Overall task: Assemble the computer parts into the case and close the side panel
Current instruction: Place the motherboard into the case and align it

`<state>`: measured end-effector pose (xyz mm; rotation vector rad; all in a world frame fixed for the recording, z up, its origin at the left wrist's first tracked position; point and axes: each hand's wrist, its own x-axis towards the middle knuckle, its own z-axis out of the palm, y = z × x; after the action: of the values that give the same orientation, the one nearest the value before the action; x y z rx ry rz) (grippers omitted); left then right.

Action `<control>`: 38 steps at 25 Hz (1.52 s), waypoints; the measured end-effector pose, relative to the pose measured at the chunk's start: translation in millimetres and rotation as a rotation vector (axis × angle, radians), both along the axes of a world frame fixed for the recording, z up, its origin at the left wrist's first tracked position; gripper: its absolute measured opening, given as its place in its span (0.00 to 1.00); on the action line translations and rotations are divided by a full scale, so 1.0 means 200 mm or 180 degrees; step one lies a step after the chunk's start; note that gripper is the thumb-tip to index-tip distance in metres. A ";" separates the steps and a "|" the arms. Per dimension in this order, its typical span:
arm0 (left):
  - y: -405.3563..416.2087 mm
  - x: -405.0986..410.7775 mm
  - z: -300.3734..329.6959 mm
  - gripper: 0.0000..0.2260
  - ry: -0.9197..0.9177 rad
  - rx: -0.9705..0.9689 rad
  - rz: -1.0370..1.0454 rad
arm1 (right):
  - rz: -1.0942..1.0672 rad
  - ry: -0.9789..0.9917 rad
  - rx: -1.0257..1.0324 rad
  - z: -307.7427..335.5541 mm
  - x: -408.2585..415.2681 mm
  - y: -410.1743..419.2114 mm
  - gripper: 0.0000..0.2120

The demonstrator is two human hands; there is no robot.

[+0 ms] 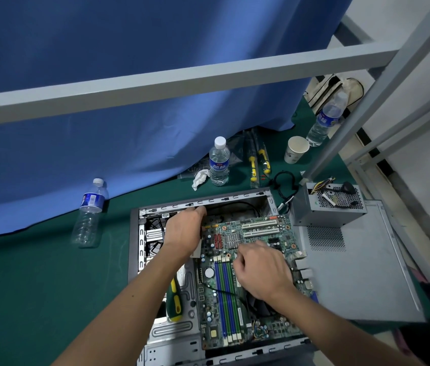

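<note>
Grip: left hand [186, 229] and right hand [260, 268] both curl onto the motherboard [235, 281].
Board: tilted inside the case [134, 241], unseated.
Left: power supply [327, 210], side panel [361, 273] outside.

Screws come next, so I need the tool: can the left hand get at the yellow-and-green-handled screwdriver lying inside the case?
Probably yes. The yellow-and-green-handled screwdriver lies uncovered on the case floor, just under the left forearm; the left hand would only need to draw back.
</note>
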<state>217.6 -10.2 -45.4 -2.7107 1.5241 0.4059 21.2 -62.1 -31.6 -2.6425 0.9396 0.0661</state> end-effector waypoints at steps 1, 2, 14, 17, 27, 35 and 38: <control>0.01 0.00 -0.01 0.16 0.0051 -0.0067 0.0068 | -0.0003 -0.0007 -0.0007 0.00 0.00 0.00 0.14; 0.02 0.00 -0.02 0.14 0.0098 -0.0108 0.0139 | -0.0002 -0.0011 -0.0006 0.00 0.00 0.00 0.14; 0.00 0.02 0.00 0.08 0.0033 0.0065 -0.0072 | 0.0050 -0.0003 0.0019 -0.01 0.00 0.00 0.15; 0.03 0.04 0.00 0.12 0.0183 0.0029 -0.0031 | 0.0052 -0.0001 0.0004 0.00 0.00 0.00 0.14; 0.03 0.05 -0.01 0.12 0.0108 0.0063 0.0061 | 0.0048 0.0051 -0.0006 -0.01 -0.01 0.00 0.12; 0.06 0.04 0.00 0.06 0.0223 -0.0128 0.0371 | 0.0093 0.0084 0.0026 0.00 -0.01 -0.01 0.10; 0.07 0.04 -0.02 0.08 0.0151 -0.0164 0.0311 | 0.0090 0.0062 -0.0001 -0.01 -0.01 -0.01 0.11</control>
<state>225.0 3.6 -49.6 -2.8435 1.4364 0.4419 19.9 -63.5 -34.4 -2.6603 0.9087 0.0988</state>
